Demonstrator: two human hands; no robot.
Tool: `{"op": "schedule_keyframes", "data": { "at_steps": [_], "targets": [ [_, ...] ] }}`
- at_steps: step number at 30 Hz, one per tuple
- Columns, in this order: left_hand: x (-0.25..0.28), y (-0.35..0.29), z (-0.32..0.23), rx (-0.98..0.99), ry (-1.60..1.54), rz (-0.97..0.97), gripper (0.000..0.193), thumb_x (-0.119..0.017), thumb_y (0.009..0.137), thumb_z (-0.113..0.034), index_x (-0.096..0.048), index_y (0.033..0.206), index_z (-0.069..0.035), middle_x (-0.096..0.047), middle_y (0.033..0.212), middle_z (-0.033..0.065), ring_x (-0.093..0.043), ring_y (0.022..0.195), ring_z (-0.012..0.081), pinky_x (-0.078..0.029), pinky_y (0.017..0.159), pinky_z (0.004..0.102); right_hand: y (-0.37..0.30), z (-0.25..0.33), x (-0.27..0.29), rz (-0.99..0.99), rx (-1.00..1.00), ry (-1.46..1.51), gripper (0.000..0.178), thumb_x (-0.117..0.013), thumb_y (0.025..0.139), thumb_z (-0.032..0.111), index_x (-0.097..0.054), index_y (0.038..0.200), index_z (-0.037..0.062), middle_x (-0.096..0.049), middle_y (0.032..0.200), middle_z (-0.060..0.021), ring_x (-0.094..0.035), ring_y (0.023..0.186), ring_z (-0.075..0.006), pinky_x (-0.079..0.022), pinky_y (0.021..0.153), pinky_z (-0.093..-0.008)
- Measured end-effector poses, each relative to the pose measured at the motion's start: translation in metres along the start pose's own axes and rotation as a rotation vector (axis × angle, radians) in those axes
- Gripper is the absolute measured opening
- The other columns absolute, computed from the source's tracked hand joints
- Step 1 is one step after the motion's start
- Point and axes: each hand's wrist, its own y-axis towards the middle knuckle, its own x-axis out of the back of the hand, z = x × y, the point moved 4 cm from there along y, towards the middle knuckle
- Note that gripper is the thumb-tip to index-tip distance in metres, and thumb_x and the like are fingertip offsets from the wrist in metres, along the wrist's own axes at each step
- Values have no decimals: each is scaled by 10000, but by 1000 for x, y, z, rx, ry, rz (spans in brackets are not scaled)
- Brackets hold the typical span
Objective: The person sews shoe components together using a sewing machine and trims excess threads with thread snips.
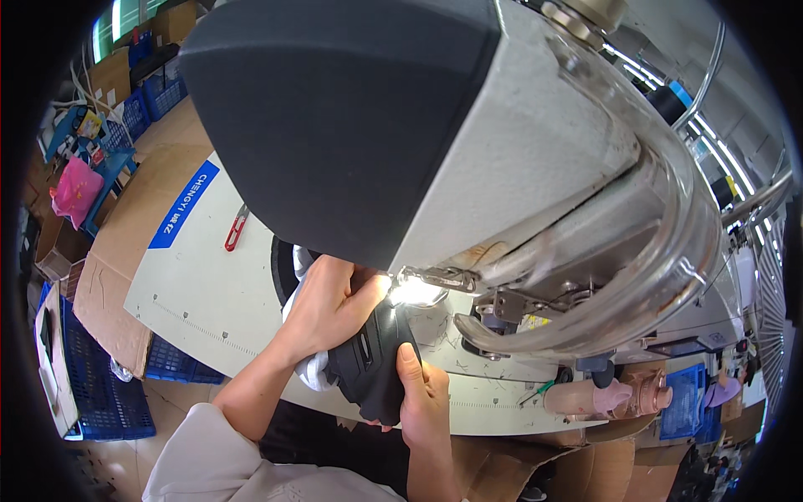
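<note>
Between my hands is a black moulded-looking workpiece (368, 368) with slits along it and a pale grey-white edge showing on its left side; I cannot tell exactly what it is. My left hand (322, 305) presses on its upper part, with the fingertips close to the bright lamp (416, 290) under the sewing machine (535, 109). The machine's large black and white head hides the needle area. At the workpiece's lower end, my right hand (425, 393) grips the edge, thumb on top and fingers underneath.
On the white table (196, 289) lies a red-handled thread snip (237, 230). A clear curved guard (669, 284) and a pink bottle (577, 397) are to the right. Cardboard (125, 243) and blue crates (104, 385) stand left. Another person (723, 391) is at far right.
</note>
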Motion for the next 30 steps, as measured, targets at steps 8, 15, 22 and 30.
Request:
{"op": "schedule_keyframes", "data": {
  "at_steps": [8,15,22,30],
  "targets": [
    [4,8,2,-41,-6,-1,191,-566,834,-16,-565,1023,15,-500,692,68,-451,594,147,-368,548,309,3,6,-8,-70,-17,45,531,-406,1018,378,-568,734,-40,-570,534,-124,-538,376,-167,-371,303,-252],
    [0,13,24,213,-328,65,82,-483,876,-33,-550,902,7,-490,710,18,-422,624,83,-348,562,267,9,8,-7,-59,-31,52,341,-432,986,275,-553,915,-36,-595,601,-128,-564,408,-174,-376,310,-252],
    [2,16,4,59,-137,-31,75,-456,867,3,-503,809,10,-452,640,12,-413,582,89,-336,533,267,13,10,-4,-76,-27,-11,551,-390,1008,413,-596,745,-25,-578,532,-119,-513,357,-146,-343,302,-238],
    [5,21,3,-24,26,-53,84,-469,823,36,-541,780,43,-525,644,87,-518,595,169,-414,550,315,19,20,-1,-46,-78,9,547,-415,992,426,-597,759,-35,-575,543,-121,-499,345,-149,-334,297,-244]
  ]
}}
